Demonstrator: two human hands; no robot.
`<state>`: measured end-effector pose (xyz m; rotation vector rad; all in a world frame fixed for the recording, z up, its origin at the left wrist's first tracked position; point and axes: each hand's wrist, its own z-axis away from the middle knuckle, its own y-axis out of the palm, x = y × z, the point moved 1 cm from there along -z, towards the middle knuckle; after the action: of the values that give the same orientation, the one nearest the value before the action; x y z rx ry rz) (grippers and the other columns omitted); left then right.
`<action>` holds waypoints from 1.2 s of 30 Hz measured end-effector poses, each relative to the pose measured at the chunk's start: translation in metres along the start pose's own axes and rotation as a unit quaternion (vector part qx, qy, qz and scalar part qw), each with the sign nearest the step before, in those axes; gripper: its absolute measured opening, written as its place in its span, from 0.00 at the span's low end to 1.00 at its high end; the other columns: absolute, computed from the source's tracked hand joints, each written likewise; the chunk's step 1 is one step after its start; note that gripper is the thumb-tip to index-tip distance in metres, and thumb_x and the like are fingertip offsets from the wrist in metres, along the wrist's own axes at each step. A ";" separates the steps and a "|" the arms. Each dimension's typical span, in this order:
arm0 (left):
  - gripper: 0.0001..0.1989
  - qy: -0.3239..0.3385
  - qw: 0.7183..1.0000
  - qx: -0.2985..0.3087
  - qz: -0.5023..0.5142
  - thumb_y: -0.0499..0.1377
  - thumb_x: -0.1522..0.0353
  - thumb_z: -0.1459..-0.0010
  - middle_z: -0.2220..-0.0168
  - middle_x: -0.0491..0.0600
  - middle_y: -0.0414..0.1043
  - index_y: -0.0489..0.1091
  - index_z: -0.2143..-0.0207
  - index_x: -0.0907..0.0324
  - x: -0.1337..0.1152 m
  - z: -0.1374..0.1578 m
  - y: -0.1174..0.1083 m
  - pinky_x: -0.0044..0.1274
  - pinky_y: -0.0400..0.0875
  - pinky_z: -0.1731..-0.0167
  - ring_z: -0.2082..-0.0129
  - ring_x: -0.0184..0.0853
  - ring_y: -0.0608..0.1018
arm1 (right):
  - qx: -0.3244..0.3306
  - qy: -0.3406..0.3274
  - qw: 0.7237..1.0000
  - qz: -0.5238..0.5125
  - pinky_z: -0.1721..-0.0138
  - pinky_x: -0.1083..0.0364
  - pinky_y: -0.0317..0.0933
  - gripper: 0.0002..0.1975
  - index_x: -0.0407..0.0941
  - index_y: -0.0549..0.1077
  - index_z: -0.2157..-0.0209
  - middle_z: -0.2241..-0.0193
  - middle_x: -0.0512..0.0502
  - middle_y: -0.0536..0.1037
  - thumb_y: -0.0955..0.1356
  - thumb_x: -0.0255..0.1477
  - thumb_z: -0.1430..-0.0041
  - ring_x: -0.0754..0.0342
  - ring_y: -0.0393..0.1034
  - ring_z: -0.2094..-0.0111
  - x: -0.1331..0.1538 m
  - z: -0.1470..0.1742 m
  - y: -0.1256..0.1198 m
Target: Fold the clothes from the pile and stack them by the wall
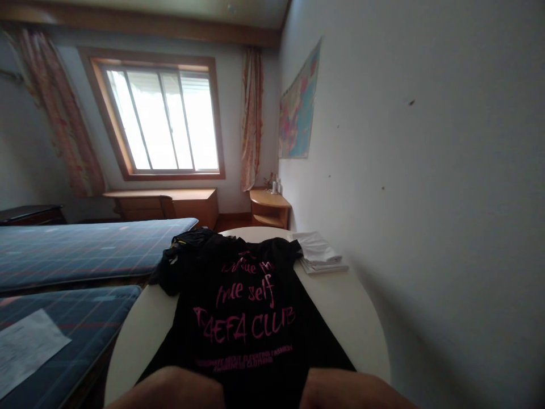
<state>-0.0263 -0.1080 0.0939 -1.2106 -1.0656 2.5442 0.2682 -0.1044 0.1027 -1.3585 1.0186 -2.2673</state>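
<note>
A black T-shirt (pixel 247 318) with pink lettering lies spread over a round white table (pixel 361 318), its hem side toward me. At the bottom edge, my left hand (pixel 179 389) rests over the shirt's near left part. Opposite it, my right hand (pixel 340 389) is at the near right part. Only the backs of the hands or wrists show; the fingers of both are cut off below the frame, so their grip is hidden. More dark clothing (pixel 174 261) is bunched beside the shirt's far left side.
Folded white cloths (pixel 319 253) are stacked at the table's far right, by the shirt's sleeve. Plaid mattresses (pixel 85 250) stand to the left, one with a paper sheet (pixel 32 349) on it. A white wall (pixel 447 227) runs along the right. A wooden desk (pixel 191 199) is under the window.
</note>
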 end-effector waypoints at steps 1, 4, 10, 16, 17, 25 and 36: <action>0.10 0.000 1.000 -0.027 0.005 0.60 0.64 0.45 0.71 0.43 0.78 0.77 0.60 0.53 -0.001 -0.003 -0.009 0.22 0.72 0.73 0.73 0.34 0.79 | -0.051 -0.004 0.999 0.014 0.65 0.61 0.63 0.11 0.46 0.80 0.60 0.66 0.51 0.79 0.70 0.29 0.46 0.56 0.72 0.67 0.002 -0.002 -0.007; 0.15 -0.019 0.970 -0.235 -0.060 0.55 0.67 0.41 0.56 0.47 0.77 0.74 0.53 0.53 0.006 -0.013 -0.039 0.25 0.72 0.55 0.56 0.36 0.78 | -0.213 0.009 0.972 0.102 0.48 0.52 0.60 0.19 0.50 0.78 0.54 0.56 0.47 0.77 0.74 0.33 0.51 0.49 0.70 0.53 0.001 -0.009 -0.026; 0.24 -0.175 0.889 -0.375 -0.194 0.54 0.60 0.38 0.40 0.56 0.64 0.66 0.41 0.56 0.046 -0.028 -0.048 0.38 0.63 0.43 0.42 0.48 0.69 | -0.190 0.005 0.971 0.143 0.53 0.55 0.62 0.09 0.48 0.77 0.60 0.57 0.48 0.78 0.71 0.29 0.46 0.51 0.71 0.55 -0.013 -0.026 -0.028; 0.20 -0.257 0.881 -0.312 -0.244 0.50 0.62 0.37 0.51 0.60 0.72 0.73 0.51 0.62 0.039 -0.010 -0.029 0.38 0.68 0.50 0.53 0.49 0.75 | -0.103 -0.068 0.981 0.150 0.64 0.62 0.62 0.06 0.48 0.79 0.64 0.67 0.53 0.78 0.70 0.27 0.45 0.57 0.73 0.67 -0.012 -0.033 -0.012; 0.19 -0.265 0.885 -0.295 -0.244 0.50 0.63 0.37 0.52 0.60 0.73 0.73 0.52 0.62 0.037 -0.006 -0.030 0.38 0.68 0.51 0.54 0.49 0.76 | -0.087 -0.085 0.981 0.148 0.66 0.62 0.61 0.07 0.48 0.79 0.64 0.68 0.53 0.78 0.69 0.27 0.45 0.58 0.72 0.68 -0.012 -0.034 -0.011; 0.16 -0.284 0.836 -0.356 -0.305 0.48 0.65 0.34 0.54 0.57 0.75 0.72 0.52 0.60 0.049 -0.026 -0.097 0.33 0.71 0.60 0.56 0.46 0.78 | -0.274 0.036 0.956 0.101 0.57 0.59 0.63 0.12 0.48 0.79 0.58 0.62 0.49 0.81 0.65 0.27 0.40 0.54 0.75 0.61 -0.040 -0.048 -0.070; 0.28 -0.334 0.723 -0.490 -0.356 0.53 0.69 0.40 0.46 0.65 0.69 0.60 0.37 0.65 0.099 -0.059 -0.191 0.40 0.61 0.48 0.45 0.53 0.69 | -0.438 0.338 0.805 0.216 0.46 0.45 0.56 0.25 0.40 0.74 0.50 0.44 0.33 0.70 0.67 0.43 0.41 0.38 0.60 0.43 -0.140 -0.111 -0.193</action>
<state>-0.0831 0.1047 0.1296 0.2633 -2.5619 1.6842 0.2611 0.1577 0.1163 -0.3375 2.5254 -1.9494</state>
